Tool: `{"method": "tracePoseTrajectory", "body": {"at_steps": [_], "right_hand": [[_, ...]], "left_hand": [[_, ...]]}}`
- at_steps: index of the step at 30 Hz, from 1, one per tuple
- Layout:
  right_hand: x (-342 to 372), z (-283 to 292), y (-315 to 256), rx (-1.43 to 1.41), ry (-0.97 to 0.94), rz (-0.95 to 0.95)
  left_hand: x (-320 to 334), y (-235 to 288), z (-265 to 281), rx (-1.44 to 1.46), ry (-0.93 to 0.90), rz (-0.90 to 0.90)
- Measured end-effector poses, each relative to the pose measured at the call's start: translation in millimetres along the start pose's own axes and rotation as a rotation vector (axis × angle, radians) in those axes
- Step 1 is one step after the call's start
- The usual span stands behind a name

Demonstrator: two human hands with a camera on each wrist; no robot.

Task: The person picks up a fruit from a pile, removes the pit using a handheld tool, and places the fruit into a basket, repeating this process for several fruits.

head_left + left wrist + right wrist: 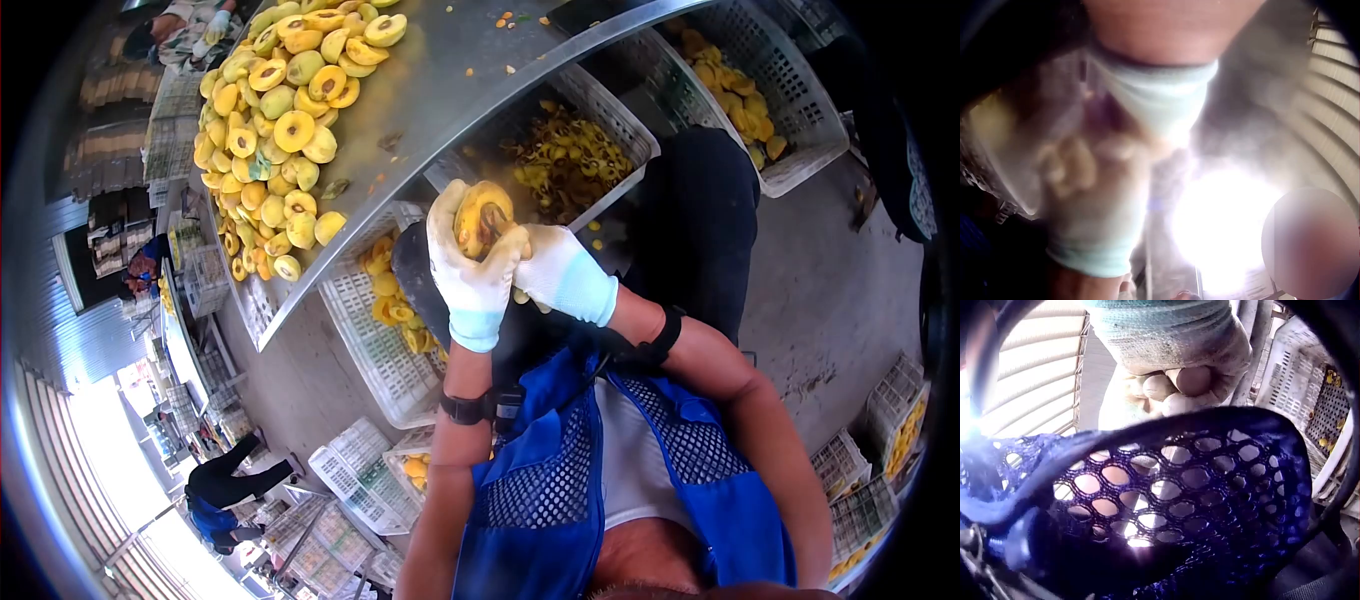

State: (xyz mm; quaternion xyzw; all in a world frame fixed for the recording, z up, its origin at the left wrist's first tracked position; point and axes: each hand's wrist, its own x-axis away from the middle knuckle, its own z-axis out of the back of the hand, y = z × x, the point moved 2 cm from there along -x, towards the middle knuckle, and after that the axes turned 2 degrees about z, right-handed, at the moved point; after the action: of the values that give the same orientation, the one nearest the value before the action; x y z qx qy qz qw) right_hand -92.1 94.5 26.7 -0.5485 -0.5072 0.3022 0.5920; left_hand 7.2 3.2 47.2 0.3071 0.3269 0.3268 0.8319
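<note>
In the head view, the left hand (470,270) cradles a yellow-orange fruit (484,213) with its fingers curled round it; a dark brown hollow shows in the fruit. The right hand (565,270) meets it from the side, its fingertips at the hollow. Both wear whitish gloves with pale blue cuffs. The right wrist view shows the right hand (1175,369) with fingers curled round a brown round-ended object (1192,381), mostly hidden. The left wrist view is blurred: the left hand (1160,106) is above the curled right hand (1094,194).
A metal table (430,90) bears a heap of halved yellow fruit (265,160). Below its edge stand white crates (385,370) of fruit and a crate of scraps (570,160). Blue mesh vest (1179,487) covers much of the right wrist view. Another person (215,495) is at lower left.
</note>
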Motion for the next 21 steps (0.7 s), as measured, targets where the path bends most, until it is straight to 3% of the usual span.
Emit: {"method": "tracePoseTrajectory", "body": {"at_steps": [1,7,11,17,20,21], "right_hand": [[-1,-1,3,0.010,0.023,0.057],[1,12,-9,-0.101,-0.202,-0.232],[0,11,0,-0.122,-0.304,-0.282],[2,16,-1,-0.170,-0.454,-0.384],[7,16,2,-0.267,-0.513,-0.423],[9,17,1,-0.289,-0.534,-0.442]], "left_hand": [[2,-2,-2,-0.022,0.017,-0.029],[-2,-1,0,-0.055,-0.045,-0.012],[-3,-4,3,-0.025,-0.106,-0.028],[-7,-1,10,0.179,-0.195,0.179],[-18,8,16,0.031,-0.260,-0.059],[-18,5,15,0.111,-0.260,0.033]]}}
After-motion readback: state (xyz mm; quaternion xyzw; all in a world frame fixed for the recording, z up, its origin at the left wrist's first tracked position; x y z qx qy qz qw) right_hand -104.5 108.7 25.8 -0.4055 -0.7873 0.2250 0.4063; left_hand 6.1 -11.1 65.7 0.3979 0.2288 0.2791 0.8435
